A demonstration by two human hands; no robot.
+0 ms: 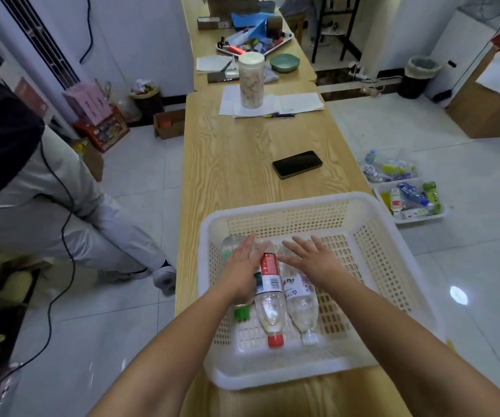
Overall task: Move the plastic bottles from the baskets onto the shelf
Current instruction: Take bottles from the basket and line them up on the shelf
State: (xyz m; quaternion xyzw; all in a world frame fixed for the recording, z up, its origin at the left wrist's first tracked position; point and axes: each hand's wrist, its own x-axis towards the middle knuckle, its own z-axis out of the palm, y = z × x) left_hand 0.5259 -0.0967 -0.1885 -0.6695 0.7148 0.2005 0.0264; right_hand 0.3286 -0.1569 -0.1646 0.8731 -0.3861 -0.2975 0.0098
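A white basket [393, 254] sits on the wooden table [230, 158] in the lower middle of the frame, and both hands reach into it from the bottom edge. The left hand [242, 266] has straight fingers held close together. It lies over the left side of a bottle with a red label [269, 291], whose red cap points toward the bottom of the frame. A bottle with a green cap [242, 311] shows just below that wrist, mostly hidden by the hand. The right hand [309, 257] is spread with its fingers apart over the far end of a clear bottle with a white cap [301, 305], which lies just beside the red-label one. Whether either palm actually touches a bottle cannot be told. Another clear bottle [231, 244] lies at the basket's far left corner, past the left fingertips.

Beyond the basket, in mid-frame, a black phone [297, 164] lies on the table. Farther up stand a tall jar [251, 81] on papers [297, 103] and a green bowl [283, 62]. At the right edge, two floor baskets [405, 219] hold more bottles. A person in white [62, 191] stands at the left.
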